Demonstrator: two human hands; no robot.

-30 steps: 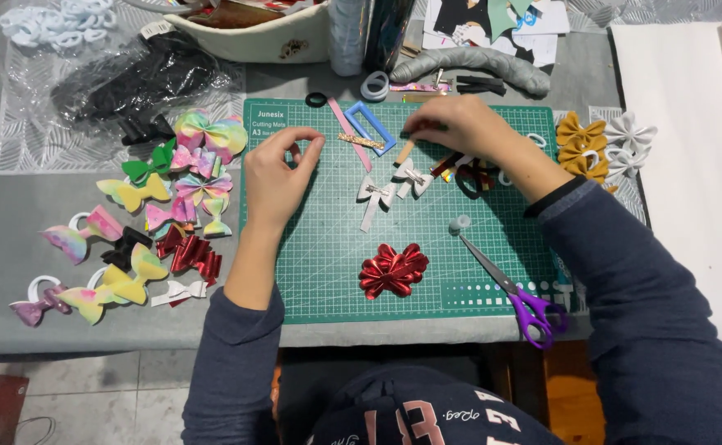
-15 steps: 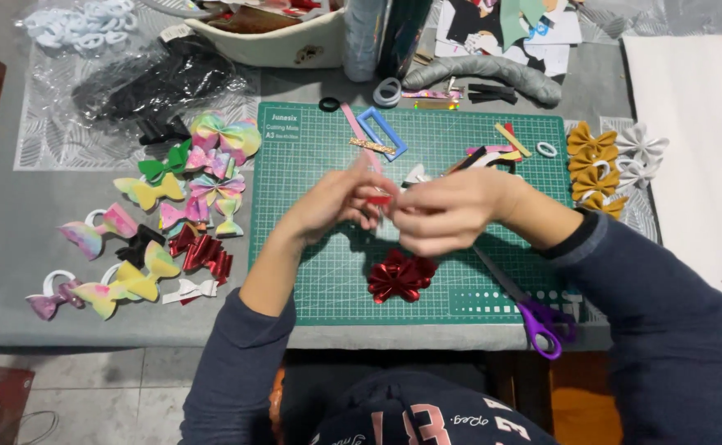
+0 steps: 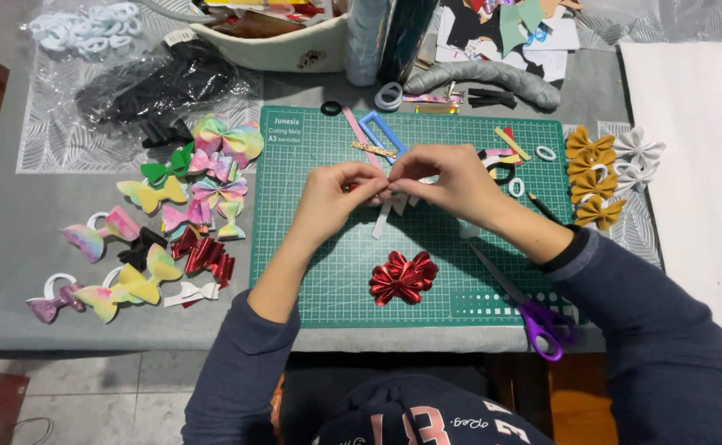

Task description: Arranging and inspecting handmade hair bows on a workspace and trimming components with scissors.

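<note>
- Bows point(image 3: 163, 227), finished ones in many colours, lie in a loose cluster at 9 o'clock of the mat, just where they lay a second ago; several carry white rings.
- Black pieces in a clear bag point(image 3: 163, 82) sit at 11 o'clock, also unmoved.
- Mat point(image 3: 311, 272), green and gridded, fills the middle of the table and carries all the work.
- Left hand point(image 3: 332, 198) has come in from the mat's left part to its centre over the last second; its fingers are now pinched narrow on a white bow point(image 3: 390, 206), thumb and forefinger closed on the piece's left end.
- White bow, which lay flat on the mat a second ago, is now lifted between both hands just above the mat's middle, a white tail hanging toward 6 o'clock. A bit of red shows at the left fingertips; what it is I cannot tell.
- Red bow point(image 3: 403, 278) lies flat at 6 o'clock of the hands, apart from them and untouched throughout.
- Right hand point(image 3: 451, 181) has dropped from the mat's upper edge to meet the left; it too is closed narrow on the white bow, fingertips nearly touching the left's. The change reads as picking up having given way to two-handed fine work.
- Scissors point(image 3: 534, 317), purple-handled, rest at 4 o'clock, unmoved.
- Mustard bows point(image 3: 590, 177) lie off the mat at 3 o'clock.
</note>
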